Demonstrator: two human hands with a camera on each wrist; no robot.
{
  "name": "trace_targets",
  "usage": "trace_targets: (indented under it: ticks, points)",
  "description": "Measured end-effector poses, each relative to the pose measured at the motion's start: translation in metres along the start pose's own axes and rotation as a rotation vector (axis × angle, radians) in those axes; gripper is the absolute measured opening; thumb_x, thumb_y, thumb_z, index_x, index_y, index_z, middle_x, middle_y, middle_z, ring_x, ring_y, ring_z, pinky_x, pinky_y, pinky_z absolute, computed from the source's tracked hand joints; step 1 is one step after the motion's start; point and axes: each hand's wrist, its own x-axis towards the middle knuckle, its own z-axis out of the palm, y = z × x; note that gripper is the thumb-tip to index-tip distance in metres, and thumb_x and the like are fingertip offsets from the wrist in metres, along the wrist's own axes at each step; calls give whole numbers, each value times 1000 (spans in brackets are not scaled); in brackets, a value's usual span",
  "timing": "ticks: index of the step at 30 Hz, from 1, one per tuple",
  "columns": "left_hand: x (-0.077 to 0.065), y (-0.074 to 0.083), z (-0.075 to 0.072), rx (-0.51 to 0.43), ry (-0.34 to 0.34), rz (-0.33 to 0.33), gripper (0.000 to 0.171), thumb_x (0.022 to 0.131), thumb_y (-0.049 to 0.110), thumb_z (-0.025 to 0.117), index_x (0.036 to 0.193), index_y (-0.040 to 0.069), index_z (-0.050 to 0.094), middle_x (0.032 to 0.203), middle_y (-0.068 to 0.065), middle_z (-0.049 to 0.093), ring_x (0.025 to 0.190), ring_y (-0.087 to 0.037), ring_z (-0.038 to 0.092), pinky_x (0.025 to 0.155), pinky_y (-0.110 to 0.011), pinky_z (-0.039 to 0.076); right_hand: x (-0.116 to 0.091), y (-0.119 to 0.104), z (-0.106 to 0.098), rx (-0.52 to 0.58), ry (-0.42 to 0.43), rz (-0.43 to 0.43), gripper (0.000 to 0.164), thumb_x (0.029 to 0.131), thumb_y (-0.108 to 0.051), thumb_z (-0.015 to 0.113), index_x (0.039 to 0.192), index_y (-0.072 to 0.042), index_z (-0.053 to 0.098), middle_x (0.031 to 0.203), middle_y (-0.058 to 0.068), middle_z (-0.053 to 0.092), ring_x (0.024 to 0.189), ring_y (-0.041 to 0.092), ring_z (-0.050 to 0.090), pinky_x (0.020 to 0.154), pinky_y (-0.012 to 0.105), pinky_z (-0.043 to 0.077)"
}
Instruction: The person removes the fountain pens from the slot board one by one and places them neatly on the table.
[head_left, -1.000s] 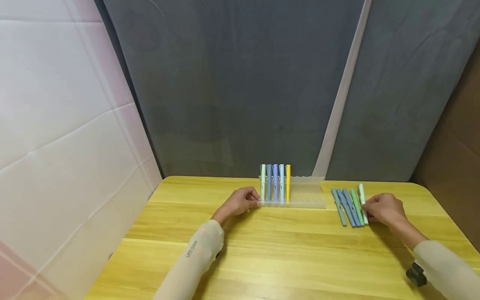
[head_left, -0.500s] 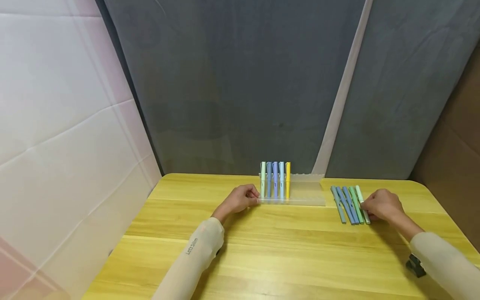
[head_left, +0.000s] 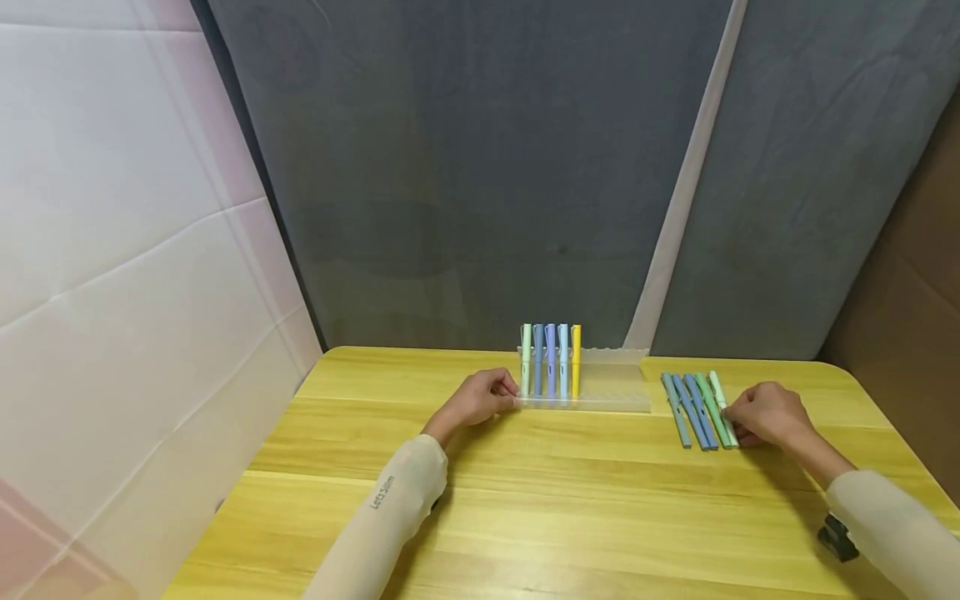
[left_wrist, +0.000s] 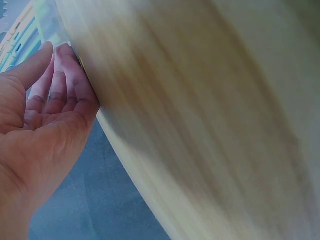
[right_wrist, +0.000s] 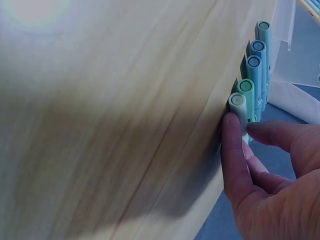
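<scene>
A clear plastic pen rack [head_left: 615,383] stands near the table's back edge. Upright in its left part are several capped pens, among them a yellow pen [head_left: 576,358] and a purple pen [head_left: 551,358]. My left hand [head_left: 480,397] pinches the rack's left front corner between thumb and fingers. To the right of the rack, a row of pens lies side by side on the table: a grey-green pen [head_left: 677,410], two blue ones, a green pen [right_wrist: 245,87] and a pale mint pen [right_wrist: 237,103]. My right hand [head_left: 768,412] pinches the mint pen at the row's right end, thumb on one side, index finger on the other.
The wooden table [head_left: 570,517] ends at a dark grey fabric panel [head_left: 465,183] behind the rack. A white panel [head_left: 142,250] borders the left side, a brown panel [head_left: 907,275] the right.
The mint pen's far end has swung left, so it now lies alongside the green pen. My right hand has stayed on it; the left hand still holds the rack's corner.
</scene>
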Motion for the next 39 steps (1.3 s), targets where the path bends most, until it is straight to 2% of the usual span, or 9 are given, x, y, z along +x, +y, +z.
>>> trace_targets:
  ticks: [9, 19, 23, 26, 29, 32, 35, 39]
  points:
    - [1, 0, 0, 0, -4, -8, 8, 95, 9, 77, 100, 9, 71, 92, -3, 67, 81, -15, 56, 71, -25, 47, -1, -1, 2, 10, -12, -4, 24, 97, -15, 70, 95, 8, 73, 75, 7, 75, 64, 16, 74, 61, 35, 63]
    - [1, 0, -2, -5, -8, 3, 7, 96, 8, 76, 101, 8, 71, 93, -5, 68, 84, -15, 57, 73, -25, 48, -2, -4, 0, -35, -12, -16, 28, 98, -19, 69, 94, 8, 74, 71, 5, 75, 62, 16, 74, 61, 35, 62]
    - [1, -1, -1, -9, -11, 2, 7, 95, 8, 76, 101, 9, 71, 93, -4, 68, 84, -15, 57, 73, -25, 48, -2, -5, 1, -159, 77, -70, 37, 102, -30, 64, 78, -2, 71, 60, -2, 65, 55, 17, 64, 56, 34, 50]
    - [1, -2, 0, -7, -13, 6, 7, 95, 9, 76, 100, 9, 71, 93, -4, 68, 84, -15, 57, 72, -25, 48, -1, -9, 8, -208, 198, -143, 40, 104, -35, 60, 77, -6, 64, 62, 0, 59, 57, 18, 53, 56, 32, 38]
    - [1, -1, 0, -6, -11, 7, 8, 95, 9, 76, 100, 9, 71, 93, -5, 68, 83, -15, 58, 73, -24, 48, 2, -19, 20, -161, 277, -234, 33, 105, -33, 59, 90, -4, 64, 73, 5, 63, 63, 18, 54, 58, 31, 40]
    - [1, 0, 0, -5, -10, 8, 8, 95, 9, 77, 100, 8, 71, 92, -5, 69, 83, -14, 58, 73, -24, 48, 4, -33, 35, -89, 302, -322, 26, 105, -29, 60, 101, -4, 67, 84, 8, 70, 70, 15, 58, 63, 29, 45]
    - [1, 1, 0, 0, -16, 4, 8, 95, 9, 77, 101, 8, 71, 93, -5, 68, 83, -14, 58, 74, -24, 48, 5, -47, 50, -3, 275, -379, 21, 105, -25, 63, 106, -6, 71, 90, 8, 73, 76, 11, 62, 66, 25, 49]
    - [0, 1, -1, 9, -16, 1, 8, 96, 10, 76, 101, 8, 71, 93, -5, 68, 82, -14, 58, 73, -24, 48, 9, -66, 69, 171, 176, -408, 20, 103, -16, 68, 115, -1, 72, 99, 15, 77, 80, 10, 71, 69, 23, 57]
